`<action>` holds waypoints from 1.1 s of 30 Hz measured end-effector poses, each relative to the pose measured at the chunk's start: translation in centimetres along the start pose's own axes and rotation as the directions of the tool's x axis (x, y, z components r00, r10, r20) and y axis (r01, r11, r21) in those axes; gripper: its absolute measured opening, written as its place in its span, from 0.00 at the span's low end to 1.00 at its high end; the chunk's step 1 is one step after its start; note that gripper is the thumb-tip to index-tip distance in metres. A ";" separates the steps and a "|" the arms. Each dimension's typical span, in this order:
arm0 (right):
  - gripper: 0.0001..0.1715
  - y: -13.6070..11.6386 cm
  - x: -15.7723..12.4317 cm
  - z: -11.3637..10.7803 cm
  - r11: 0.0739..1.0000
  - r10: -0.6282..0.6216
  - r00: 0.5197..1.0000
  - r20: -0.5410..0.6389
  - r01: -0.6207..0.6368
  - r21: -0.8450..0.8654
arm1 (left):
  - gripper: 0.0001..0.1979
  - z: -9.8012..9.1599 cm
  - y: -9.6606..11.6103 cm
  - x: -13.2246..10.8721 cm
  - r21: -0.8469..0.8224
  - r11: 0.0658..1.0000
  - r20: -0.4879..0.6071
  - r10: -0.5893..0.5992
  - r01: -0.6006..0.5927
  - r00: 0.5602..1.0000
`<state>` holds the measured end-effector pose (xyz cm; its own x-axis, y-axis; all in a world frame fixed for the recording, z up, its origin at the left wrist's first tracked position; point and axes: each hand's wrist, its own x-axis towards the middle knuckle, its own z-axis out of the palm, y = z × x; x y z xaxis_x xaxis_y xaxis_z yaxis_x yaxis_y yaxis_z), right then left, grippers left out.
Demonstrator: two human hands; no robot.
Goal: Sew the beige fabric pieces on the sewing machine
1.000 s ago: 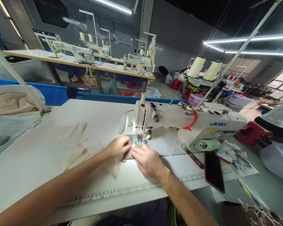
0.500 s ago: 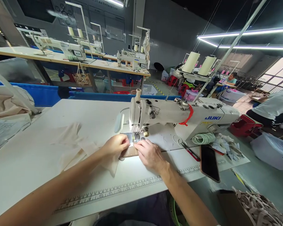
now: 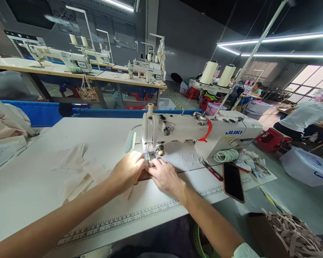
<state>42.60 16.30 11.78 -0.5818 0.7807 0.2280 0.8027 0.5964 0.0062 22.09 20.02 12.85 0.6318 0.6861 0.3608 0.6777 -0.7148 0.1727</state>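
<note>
At the front of a white sewing machine (image 3: 204, 132), both hands meet just below the presser foot (image 3: 148, 156). My left hand (image 3: 127, 170) is closed, thumb and fingers pinched on a thin beige fabric piece (image 3: 130, 192) whose edge hangs out below it. Close against it, my right hand (image 3: 165, 176) has its fingertips bunched on the same fabric. Most of the held cloth is hidden under the fingers. Left of my hands, more sheer beige fabric (image 3: 79, 166) lies loosely on the white table (image 3: 110, 132).
Right of the machine base lie red-handled snips (image 3: 214, 172), a coil of pale green cord (image 3: 226, 156), a phone (image 3: 233, 182) and fabric scraps (image 3: 251, 163). A ruler strip (image 3: 140, 216) runs along the front edge. A box of fabric strips (image 3: 298, 236) stands lower right.
My left hand has moved in closer to the presser foot, covering more of the cloth and plate. The whole view has shifted slightly, so the machine appears further left.
</note>
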 end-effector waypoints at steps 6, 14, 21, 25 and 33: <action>0.13 0.0 -0.1 0.0 1.000 0.004 1.000 -0.027 -0.003 0.014 | 0.15 1.9 1.6 -3.2 0.160 0.967 -0.074 0.211 -0.198 0.975; 0.16 -0.1 -0.3 0.2 0.999 0.004 0.997 -0.077 -0.001 0.042 | 0.17 3.2 0.7 -3.8 0.201 0.954 -0.143 0.252 -0.221 0.957; 0.20 0.3 -0.4 0.2 0.994 0.027 0.995 -0.091 -0.017 0.111 | 0.17 2.9 0.7 -3.4 0.204 0.951 -0.074 0.250 -0.230 0.965; 0.25 1.8 -0.5 0.5 0.977 0.168 0.977 -0.135 -0.146 0.155 | 0.18 3.1 0.1 -2.4 0.203 0.953 -0.075 0.242 -0.223 0.967; 0.21 3.1 -0.8 0.4 0.965 0.236 0.955 -0.179 -0.209 0.160 | 0.17 3.5 -0.7 -1.2 0.214 0.939 -0.108 0.295 -0.268 0.949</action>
<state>45.49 17.64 11.21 -0.3425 0.8533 0.3932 0.8749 0.4422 -0.1976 22.17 20.23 9.14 0.7592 0.4255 0.4925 0.5479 -0.8262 -0.1308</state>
